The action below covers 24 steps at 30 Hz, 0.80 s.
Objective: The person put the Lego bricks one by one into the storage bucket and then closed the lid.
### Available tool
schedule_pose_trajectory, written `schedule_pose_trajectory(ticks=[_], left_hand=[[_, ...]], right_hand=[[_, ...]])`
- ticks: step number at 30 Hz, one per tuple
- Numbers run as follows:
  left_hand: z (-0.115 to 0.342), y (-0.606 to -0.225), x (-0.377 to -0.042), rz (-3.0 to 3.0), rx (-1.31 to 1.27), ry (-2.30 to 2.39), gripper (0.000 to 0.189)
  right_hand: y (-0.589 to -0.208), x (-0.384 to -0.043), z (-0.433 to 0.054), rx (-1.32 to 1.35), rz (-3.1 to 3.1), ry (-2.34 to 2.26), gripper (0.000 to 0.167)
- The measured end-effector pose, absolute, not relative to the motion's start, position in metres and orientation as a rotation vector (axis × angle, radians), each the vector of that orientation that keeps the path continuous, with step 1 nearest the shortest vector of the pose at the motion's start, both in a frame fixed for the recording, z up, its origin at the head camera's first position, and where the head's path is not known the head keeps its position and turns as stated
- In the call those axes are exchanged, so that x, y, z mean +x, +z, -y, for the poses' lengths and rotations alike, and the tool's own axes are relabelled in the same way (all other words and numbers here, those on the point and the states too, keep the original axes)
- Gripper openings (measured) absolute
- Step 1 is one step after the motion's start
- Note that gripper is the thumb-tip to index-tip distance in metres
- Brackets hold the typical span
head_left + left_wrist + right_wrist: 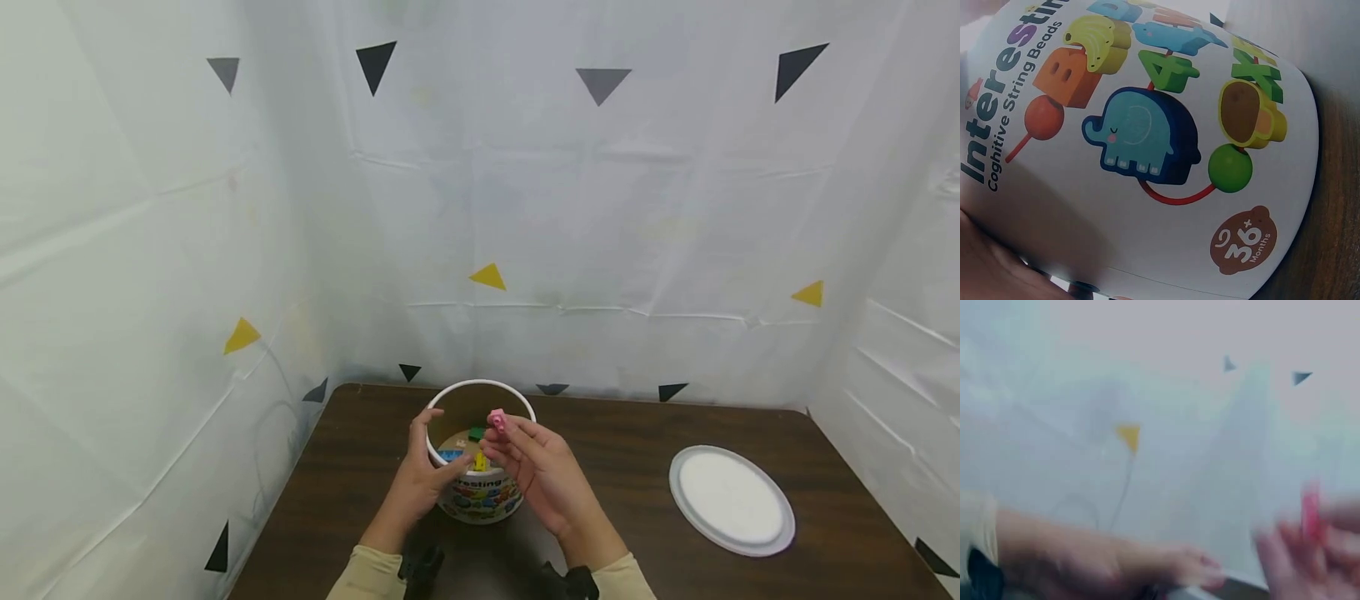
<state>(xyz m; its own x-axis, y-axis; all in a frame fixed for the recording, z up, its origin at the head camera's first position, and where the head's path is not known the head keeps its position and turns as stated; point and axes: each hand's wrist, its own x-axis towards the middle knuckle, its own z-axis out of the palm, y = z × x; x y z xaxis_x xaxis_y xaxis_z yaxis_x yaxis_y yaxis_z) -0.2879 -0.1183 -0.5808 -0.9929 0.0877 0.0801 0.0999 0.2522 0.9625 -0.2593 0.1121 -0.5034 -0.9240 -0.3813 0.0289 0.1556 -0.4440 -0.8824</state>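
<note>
A round white tub (480,508) with "Interesting" and "Cognitive String Beads" printed on its side stands on the table, its top open. My left hand (426,468) grips the tub's rim at the left, and the printed wall fills the left wrist view. Over the tub's opening, my right hand (546,477) pinches a small pink bead (498,420) between thumb and fingers. Its exact shape is too small to tell, and it is blurred in the right wrist view. Inside the tub lie a green bead (476,434), a blue bead (451,455) and a yellow bead (481,462).
A round white lid (731,500) lies on the dark wooden table (615,467) to the right of the tub. White sheeting (540,225) with printed triangles hangs behind the table and along both sides.
</note>
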Motion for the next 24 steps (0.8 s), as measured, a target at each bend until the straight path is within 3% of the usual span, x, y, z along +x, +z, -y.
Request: schedule_pose_trajectory(ticks=[6,24], left_hand=[[0.1135,-0.5820,-0.2879,2.470,-0.235,-1.900,0.090],[0.1100,-0.5851,-0.2934,2.443,-0.226,-1.935,0.089]], right_hand=[[-0.5052,-0.2658,-0.0987,-0.069,-1.730,-2.392,0.041],[-0.5083,-0.2649,-0.1045,-0.107,-1.752,-2.382,0.044]])
